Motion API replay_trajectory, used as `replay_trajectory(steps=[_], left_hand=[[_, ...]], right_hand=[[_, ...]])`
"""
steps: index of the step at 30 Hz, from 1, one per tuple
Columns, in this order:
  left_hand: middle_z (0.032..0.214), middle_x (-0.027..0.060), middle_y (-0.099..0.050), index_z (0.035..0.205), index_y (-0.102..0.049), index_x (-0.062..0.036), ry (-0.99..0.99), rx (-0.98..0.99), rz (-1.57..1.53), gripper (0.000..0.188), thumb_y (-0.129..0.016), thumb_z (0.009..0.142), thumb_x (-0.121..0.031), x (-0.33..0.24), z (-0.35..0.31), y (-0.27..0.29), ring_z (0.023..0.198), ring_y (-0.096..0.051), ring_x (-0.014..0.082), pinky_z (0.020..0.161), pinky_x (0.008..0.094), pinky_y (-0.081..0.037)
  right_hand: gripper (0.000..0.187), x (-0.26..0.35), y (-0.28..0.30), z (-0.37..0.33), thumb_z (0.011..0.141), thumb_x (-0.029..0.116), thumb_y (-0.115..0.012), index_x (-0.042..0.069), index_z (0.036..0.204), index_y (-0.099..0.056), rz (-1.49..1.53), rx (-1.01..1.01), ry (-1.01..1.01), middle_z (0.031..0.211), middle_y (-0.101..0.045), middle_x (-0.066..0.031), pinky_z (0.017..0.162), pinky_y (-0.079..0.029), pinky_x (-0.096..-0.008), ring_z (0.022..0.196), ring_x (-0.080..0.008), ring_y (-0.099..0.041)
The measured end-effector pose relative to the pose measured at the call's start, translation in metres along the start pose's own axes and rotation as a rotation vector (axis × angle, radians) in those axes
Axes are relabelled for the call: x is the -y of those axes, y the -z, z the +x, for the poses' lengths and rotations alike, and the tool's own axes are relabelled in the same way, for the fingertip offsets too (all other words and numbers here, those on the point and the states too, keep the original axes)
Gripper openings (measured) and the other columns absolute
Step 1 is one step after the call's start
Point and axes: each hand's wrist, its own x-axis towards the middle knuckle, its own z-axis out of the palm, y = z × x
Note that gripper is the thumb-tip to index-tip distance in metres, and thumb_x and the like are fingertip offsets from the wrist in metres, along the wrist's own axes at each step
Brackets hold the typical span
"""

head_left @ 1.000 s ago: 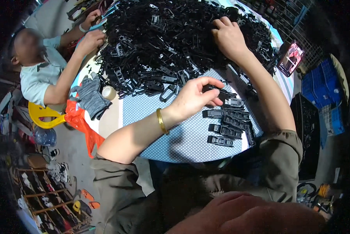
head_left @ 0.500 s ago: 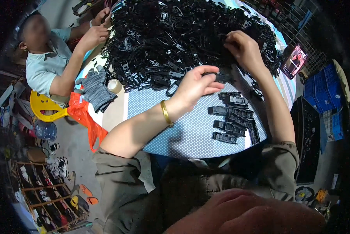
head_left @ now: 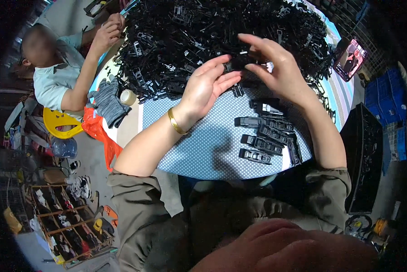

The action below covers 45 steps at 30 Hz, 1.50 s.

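Note:
My left hand [head_left: 201, 90], a gold bangle at its wrist, is closed round a black plastic part [head_left: 233, 67] at the near edge of a heap of black parts [head_left: 203, 31]. Facing it, my right hand [head_left: 280, 68] curves its thumb and forefinger round something dark with a bright glint, which blends into the heap behind. On the patterned table [head_left: 190, 149], below my hands, lies a loose stack of long black clip-like pieces [head_left: 267, 133].
Left of the heap are a tape roll [head_left: 127, 97], grey gloves [head_left: 109, 103] and a red plastic bag [head_left: 104, 138]. Another person [head_left: 58, 68] sits at the far left, hands at the heap. A lit phone [head_left: 350, 59] and blue crates [head_left: 384, 102] are on the right.
My right hand has come back from the heap, moving left and nearer to my left hand. My left hand has shifted left and slightly farther away with its part.

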Motion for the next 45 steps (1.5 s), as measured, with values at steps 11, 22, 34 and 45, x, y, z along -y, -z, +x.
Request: replay_trajectory(steps=[11,22,34,45], left_hand=[[0.112,0.0173,-0.048,0.124,-0.033,0.0066,-0.030,0.050,0.082,0.036,-0.035,0.092,-0.010,0.004,0.000,-0.002,0.100,-0.052,0.0227,0.092,0.0351,-0.043],[0.112,0.0183,-0.049,0.124,-0.032,0.0052,-0.049,0.061,0.119,0.035,-0.033,0.092,-0.009,0.007,-0.001,0.000,0.102,-0.052,0.0232,0.094,0.0355,-0.041],[0.104,0.0127,-0.052,0.125,-0.033,0.0040,-0.060,-0.001,0.242,0.038,-0.040,0.090,-0.009,0.009,0.001,-0.002,0.092,-0.056,0.0158,0.088,0.0297,-0.046],[0.095,0.0114,-0.058,0.125,-0.034,0.0020,-0.110,0.118,0.249,0.043,-0.050,0.086,-0.007,0.002,-0.005,-0.006,0.078,-0.061,0.0163,0.072,0.0265,-0.053]], right_hand=[[0.033,0.005,0.000,-0.003,0.075,0.005,-0.059,0.005,0.108,-0.054,0.278,0.065,-0.296,0.075,-0.058,-0.0037,0.059,-0.047,-0.0252,0.066,-0.0121,-0.057],[0.024,0.000,-0.018,-0.005,0.077,0.012,-0.065,-0.002,0.095,-0.059,0.564,0.022,-0.579,0.072,-0.062,-0.0046,0.058,-0.046,-0.0197,0.062,-0.0078,-0.057],[0.020,-0.003,-0.028,-0.010,0.072,0.013,-0.067,0.001,0.087,-0.063,0.226,-0.128,-0.282,0.069,-0.063,-0.0070,0.055,-0.047,-0.0221,0.059,-0.0117,-0.059],[0.013,-0.005,-0.024,-0.010,0.068,0.008,-0.068,0.003,0.078,-0.062,0.228,-0.123,-0.059,0.103,-0.057,-0.0095,0.080,-0.043,-0.0297,0.095,-0.0181,-0.053]])
